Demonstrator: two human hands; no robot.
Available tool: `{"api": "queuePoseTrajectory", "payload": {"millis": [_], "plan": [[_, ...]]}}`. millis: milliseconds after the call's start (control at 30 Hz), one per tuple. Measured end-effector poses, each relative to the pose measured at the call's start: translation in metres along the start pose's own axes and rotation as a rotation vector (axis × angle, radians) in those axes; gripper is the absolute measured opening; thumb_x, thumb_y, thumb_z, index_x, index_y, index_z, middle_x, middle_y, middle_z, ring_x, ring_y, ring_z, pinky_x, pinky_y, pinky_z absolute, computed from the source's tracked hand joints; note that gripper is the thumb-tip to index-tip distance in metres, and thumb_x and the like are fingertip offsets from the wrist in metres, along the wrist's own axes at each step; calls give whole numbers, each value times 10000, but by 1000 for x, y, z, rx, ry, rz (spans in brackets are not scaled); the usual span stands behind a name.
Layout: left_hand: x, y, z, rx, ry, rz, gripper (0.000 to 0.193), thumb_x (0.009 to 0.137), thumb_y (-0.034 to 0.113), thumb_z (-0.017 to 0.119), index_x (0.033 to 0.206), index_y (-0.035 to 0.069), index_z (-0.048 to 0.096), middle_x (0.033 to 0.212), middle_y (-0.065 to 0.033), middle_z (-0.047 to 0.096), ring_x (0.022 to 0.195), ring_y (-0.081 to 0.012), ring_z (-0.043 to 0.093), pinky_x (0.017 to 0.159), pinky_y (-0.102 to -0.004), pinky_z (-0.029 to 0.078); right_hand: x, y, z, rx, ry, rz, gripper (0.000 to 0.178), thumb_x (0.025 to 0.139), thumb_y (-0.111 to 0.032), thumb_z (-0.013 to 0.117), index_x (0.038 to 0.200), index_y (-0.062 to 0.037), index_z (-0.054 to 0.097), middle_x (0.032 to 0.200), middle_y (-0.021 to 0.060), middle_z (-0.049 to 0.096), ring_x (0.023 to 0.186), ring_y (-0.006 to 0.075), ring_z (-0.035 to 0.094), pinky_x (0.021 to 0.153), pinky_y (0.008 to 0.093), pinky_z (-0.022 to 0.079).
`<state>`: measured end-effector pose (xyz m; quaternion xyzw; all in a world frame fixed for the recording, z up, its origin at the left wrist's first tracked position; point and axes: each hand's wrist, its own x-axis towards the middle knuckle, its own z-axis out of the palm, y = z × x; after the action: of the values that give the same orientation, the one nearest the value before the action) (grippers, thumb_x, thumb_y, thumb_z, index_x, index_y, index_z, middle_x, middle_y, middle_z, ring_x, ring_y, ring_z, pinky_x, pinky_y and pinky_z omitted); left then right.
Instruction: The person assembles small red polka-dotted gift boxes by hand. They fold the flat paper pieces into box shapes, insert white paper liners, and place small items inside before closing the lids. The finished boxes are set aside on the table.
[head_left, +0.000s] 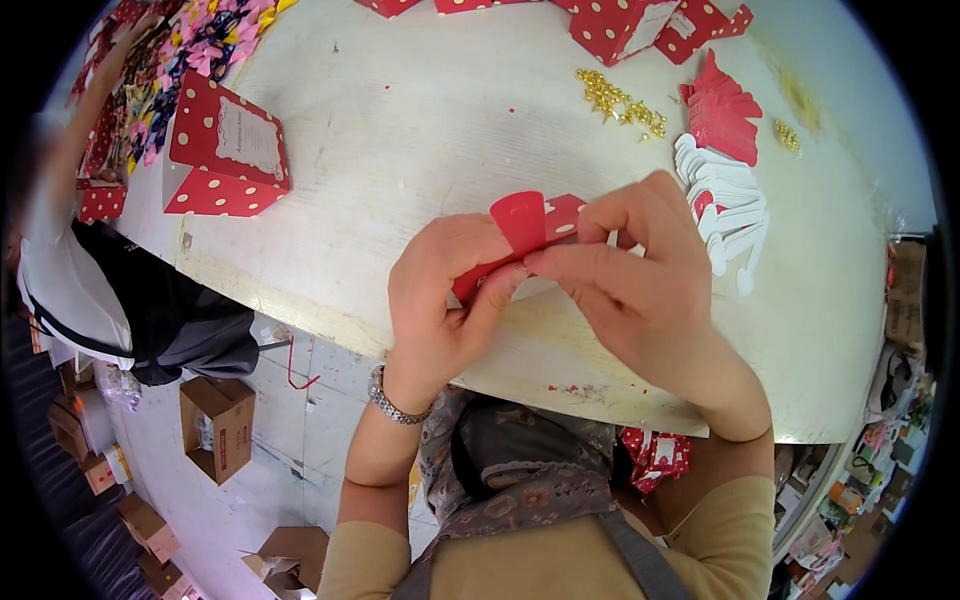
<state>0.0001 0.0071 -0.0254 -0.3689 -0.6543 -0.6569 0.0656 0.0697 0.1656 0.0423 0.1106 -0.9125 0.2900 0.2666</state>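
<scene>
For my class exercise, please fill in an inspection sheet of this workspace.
Surface: white tabletop, with red specks and a worn front edge.
Job's things: red card piece in hand; gold pieces, red strips and white pieces piled beyond the right hand.
Clutter: multicoloured heap, far left; dotted box nearer.
Hands: left hand grips the card piece; right fingertips meet at it, hold unclear.
Cables: none certain; thin red strip on the floor.
Surroundings: co-worker at left; open carton on the floor.
</scene>
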Motion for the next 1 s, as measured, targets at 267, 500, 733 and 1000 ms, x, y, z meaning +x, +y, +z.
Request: {"api": "queuePoseTrajectory", "payload": {"millis": [267,500,733,1000], "plan": [[8,3,-1,74,-38,70,238,705,-43,667,897,71,587,874,-91,669,846,-281,648,720,-349,522,8,2,-1,175,-44,231,295,613,58,739,862,-64,639,890,56,570,813,216,553,684,307,461],[24,49,-35,557,-119,263,169,713,34,716,821,138,638,865,-24,619,833,-258,617,713,-368,538,-4,30,19,338,88,11,179,691,-107,745,815,-88,617,814,12,603,759,203,578,760,328,447],[65,61,-37,1032,-339,763,216,654,63,775,821,136,657,931,-17,551,881,-234,544,740,-372,550,-5,33,24,354,147,-70,176,690,-129,737,773,-96,586,802,7,587,726,186,564,765,327,449],[82,52,-41,718,-620,254,248,641,-4,723,873,36,647,921,-127,692,692,-215,662,706,-288,554,-11,37,32,357,200,-51,117,699,-120,721,780,-112,637,805,-17,616,716,151,562,760,358,457]]}}
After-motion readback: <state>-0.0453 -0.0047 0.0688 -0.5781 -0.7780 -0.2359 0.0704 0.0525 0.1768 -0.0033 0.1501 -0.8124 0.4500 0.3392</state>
